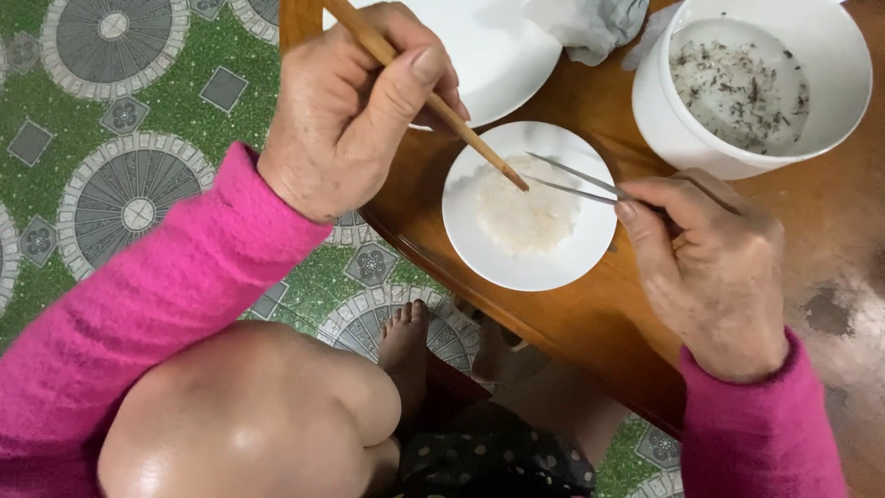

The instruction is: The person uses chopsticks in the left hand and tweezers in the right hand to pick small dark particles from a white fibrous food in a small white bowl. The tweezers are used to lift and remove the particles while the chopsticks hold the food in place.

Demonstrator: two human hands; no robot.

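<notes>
Seen from above, a person in pink sleeves works over a small white dish (530, 217) on a round wooden table (590, 318). The left hand (355, 106), knuckles up and wrist bent inward, is closed around a wooden stick (433, 97), the thumb pressing it against the fingers; the stick slants down to the right and its tip touches the pale, translucent mass (524, 214) lying in the middle of the dish. The right hand (710, 272) comes in from the lower right, fingers curled, thumb and forefinger pinching metal tweezers (576, 183) whose two thin prongs, slightly parted, reach left over the dish and end just beside the stick's tip. Behind the dish lies a larger white plate (498, 55), partly under the left hand, with a crumpled tissue (590, 23) at its edge. To the right stands a white tub (756, 83) holding water flecked with dark specks. Below the table, a bare knee (253, 415) and foot (404, 337) show against a green patterned floor (111, 111).
</notes>
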